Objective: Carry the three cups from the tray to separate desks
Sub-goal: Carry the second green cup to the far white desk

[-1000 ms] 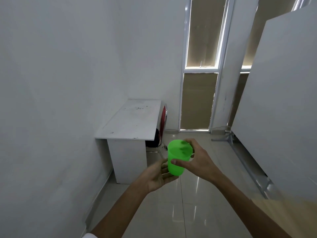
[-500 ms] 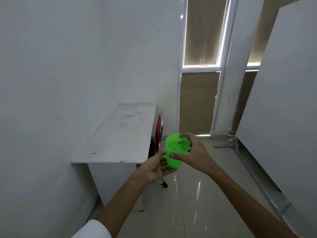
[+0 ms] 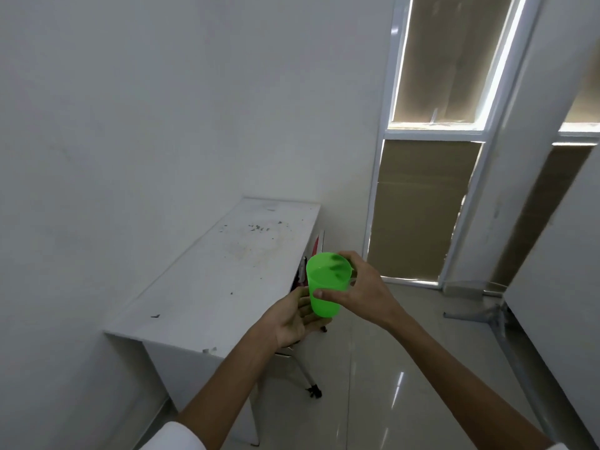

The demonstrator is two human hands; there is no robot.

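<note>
Upright green cup (image 3: 325,289) looks empty, right hand (image 3: 363,292) grip around it, left hand (image 3: 293,319) cupped beneath

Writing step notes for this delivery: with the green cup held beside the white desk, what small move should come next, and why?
Probably shift the green cup leftward over the white desk and lower it. The right hand grips its side and the left hand cups its base, but it hangs just past the desk's edge, above the floor.
</note>
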